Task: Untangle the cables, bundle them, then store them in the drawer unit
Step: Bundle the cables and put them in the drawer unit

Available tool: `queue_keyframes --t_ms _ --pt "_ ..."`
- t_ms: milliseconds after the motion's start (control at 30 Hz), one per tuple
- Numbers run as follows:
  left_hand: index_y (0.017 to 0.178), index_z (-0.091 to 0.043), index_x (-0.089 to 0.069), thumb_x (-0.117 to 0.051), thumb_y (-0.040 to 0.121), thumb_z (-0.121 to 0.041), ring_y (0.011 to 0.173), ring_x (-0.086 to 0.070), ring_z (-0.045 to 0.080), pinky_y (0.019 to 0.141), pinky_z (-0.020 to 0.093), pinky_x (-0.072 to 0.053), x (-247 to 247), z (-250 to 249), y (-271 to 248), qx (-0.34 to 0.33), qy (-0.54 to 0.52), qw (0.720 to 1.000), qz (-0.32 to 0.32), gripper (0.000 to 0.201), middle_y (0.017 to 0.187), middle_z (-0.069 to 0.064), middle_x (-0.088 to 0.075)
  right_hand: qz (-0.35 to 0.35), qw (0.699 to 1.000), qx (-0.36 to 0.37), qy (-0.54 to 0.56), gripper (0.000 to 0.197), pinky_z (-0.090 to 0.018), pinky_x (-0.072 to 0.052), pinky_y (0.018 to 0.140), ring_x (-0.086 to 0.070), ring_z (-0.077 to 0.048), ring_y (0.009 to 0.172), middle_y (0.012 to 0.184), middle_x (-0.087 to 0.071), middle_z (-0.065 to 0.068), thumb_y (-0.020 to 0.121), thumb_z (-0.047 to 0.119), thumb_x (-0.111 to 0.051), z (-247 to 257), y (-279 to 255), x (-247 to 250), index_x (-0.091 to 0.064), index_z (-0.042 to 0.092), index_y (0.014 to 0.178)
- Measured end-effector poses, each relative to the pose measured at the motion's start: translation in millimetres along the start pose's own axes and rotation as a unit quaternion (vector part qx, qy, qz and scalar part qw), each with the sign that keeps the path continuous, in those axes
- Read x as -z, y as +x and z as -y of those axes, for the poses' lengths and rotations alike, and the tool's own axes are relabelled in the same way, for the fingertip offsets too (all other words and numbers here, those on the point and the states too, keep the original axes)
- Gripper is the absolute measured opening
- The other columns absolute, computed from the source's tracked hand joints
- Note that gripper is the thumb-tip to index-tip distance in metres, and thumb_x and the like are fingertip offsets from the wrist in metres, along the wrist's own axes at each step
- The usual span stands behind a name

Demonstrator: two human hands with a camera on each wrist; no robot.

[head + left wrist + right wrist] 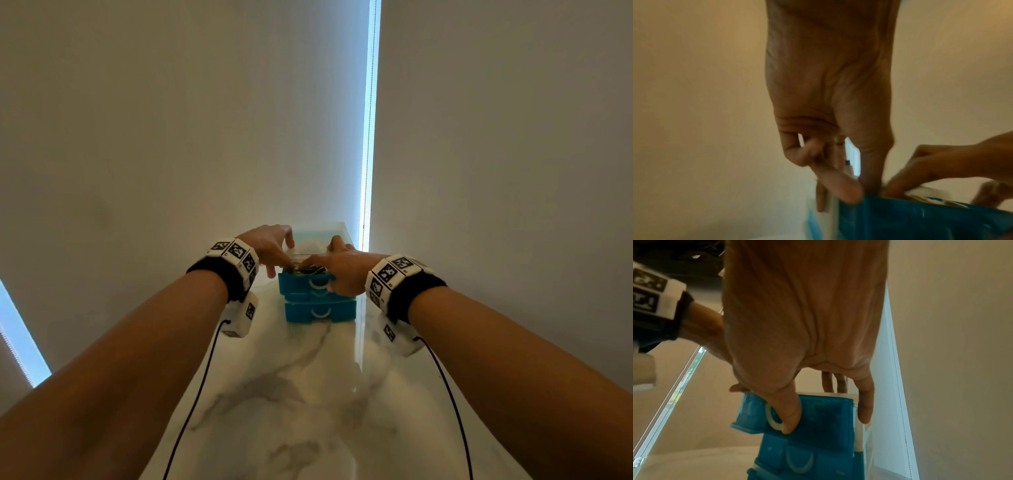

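In the centre of the head view the left hand [269, 246] reaches down from the left, fingers curved into the top of the open top drawer [306, 281] of the blue drawer unit [318, 310], which stands on the marble table [308, 394]. Dark cables [305, 270] seem to lie inside that drawer under both sets of fingertips, though the view is too small and shaded to tell whether either hand pinches them. Just right, the right hand [337, 270] drapes over the drawer, thumb down its front beside the white handle [772, 418], fingers bent over the far rim. The drawer's long axis runs toward the person, so closing means pushing away; the right hand sits nearer.
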State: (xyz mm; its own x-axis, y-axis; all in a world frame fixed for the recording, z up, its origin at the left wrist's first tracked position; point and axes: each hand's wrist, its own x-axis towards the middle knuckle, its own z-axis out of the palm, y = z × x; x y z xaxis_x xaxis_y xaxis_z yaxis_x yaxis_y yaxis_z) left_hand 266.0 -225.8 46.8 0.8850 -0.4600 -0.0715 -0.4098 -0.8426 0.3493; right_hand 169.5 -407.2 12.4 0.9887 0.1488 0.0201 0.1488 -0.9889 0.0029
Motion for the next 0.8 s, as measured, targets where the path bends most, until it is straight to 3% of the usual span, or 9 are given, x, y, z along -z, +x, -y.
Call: queue_keyframes --t_ms 100,233,333,533,800 --pt "0.132 -0.027 -0.052 -0.074 0.095 -0.031 0.079 -0.081 0.019 0.074 0.033 -0.054 5 13 -8 0.01 -0.111 0.992 0.054 0.043 0.121 0.002 -0.071 0.009 1.0 -0.005 0.011 0.078 -0.053 -0.043 0.119 -0.039 -0.037 0.141 0.156 -0.025 -0.007 0.1 0.016 -0.066 2 -1 2 -0.033 0.054 0.158" --pt "0.141 -0.025 -0.052 -0.064 0.102 -0.019 0.087 -0.081 0.026 0.062 0.027 -0.052 6 25 -11 0.006 -0.174 0.982 0.072 0.041 0.127 0.003 -0.071 0.02 0.999 -0.009 0.034 0.073 -0.051 -0.043 0.119 -0.04 -0.037 0.137 0.152 -0.027 -0.008 0.097 0.013 -0.068 12 -3 9 -0.045 0.054 0.153" --pt "0.143 -0.025 -0.053 -0.063 0.104 -0.019 0.087 -0.081 0.025 0.063 0.026 -0.055 6 31 -10 0.001 -0.201 0.977 0.072 0.041 0.131 0.004 -0.071 0.02 0.998 -0.032 0.059 0.067 -0.049 -0.041 0.118 -0.039 -0.038 0.136 0.152 -0.026 -0.009 0.096 0.013 -0.07 18 1 14 -0.053 0.05 0.149" --pt "0.132 -0.027 -0.06 -0.078 0.096 -0.031 0.074 -0.08 0.015 0.064 0.026 -0.049 4 27 -5 0.007 -0.173 0.984 0.029 0.04 0.116 0.0 -0.077 0.025 0.995 -0.06 0.073 0.061 -0.048 -0.041 0.117 -0.035 -0.038 0.137 0.15 -0.026 -0.008 0.093 0.013 -0.071 25 6 20 -0.062 0.048 0.142" --pt "0.129 -0.015 -0.063 -0.09 0.082 -0.006 0.062 -0.074 0.014 0.036 0.017 -0.043 2 1 -3 0.047 -0.138 0.989 -0.023 0.055 0.096 0.008 -0.076 0.027 0.997 -0.064 0.039 0.06 -0.049 -0.041 0.115 -0.039 -0.039 0.133 0.146 -0.029 -0.009 0.091 0.013 -0.071 29 7 24 -0.063 0.048 0.14"
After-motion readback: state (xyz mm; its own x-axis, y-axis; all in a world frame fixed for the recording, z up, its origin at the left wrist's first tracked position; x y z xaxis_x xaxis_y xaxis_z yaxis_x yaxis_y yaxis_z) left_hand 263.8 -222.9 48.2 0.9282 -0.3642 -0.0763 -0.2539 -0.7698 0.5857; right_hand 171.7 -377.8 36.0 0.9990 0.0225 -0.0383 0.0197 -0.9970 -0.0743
